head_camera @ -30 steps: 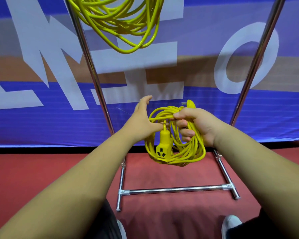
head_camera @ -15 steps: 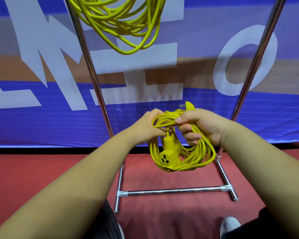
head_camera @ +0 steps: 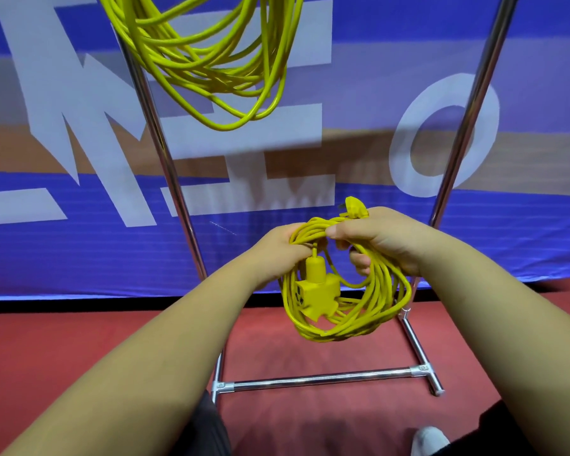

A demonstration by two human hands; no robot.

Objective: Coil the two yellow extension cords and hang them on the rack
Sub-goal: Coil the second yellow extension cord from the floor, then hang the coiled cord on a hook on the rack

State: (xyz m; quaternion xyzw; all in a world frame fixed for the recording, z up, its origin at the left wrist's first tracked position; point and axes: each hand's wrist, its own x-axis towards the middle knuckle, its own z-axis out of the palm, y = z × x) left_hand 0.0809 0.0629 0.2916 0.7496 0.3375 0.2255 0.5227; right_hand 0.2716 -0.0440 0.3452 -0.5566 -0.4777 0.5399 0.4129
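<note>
A coiled yellow extension cord (head_camera: 375, 311) hangs from both my hands in front of the chrome rack (head_camera: 165, 159). My left hand (head_camera: 277, 248) grips the top of the coil on its left side. My right hand (head_camera: 379, 238) is closed on the top right of the coil, with the plug (head_camera: 354, 207) sticking up behind its fingers. The yellow socket block (head_camera: 316, 291) dangles inside the loop. A second coiled yellow cord (head_camera: 211, 60) hangs from the rack above, its upper part cut off by the frame.
The rack's right upright (head_camera: 468, 126) and floor crossbar (head_camera: 320, 380) frame the space below my hands. A blue banner with large pale letters (head_camera: 63, 241) stands behind. Red floor (head_camera: 46, 350) lies underneath, and my shoe (head_camera: 428, 439) shows at the bottom right.
My left hand went from open beside the coil to closed on its top. The coil shifted a little to the right and the socket block turned.
</note>
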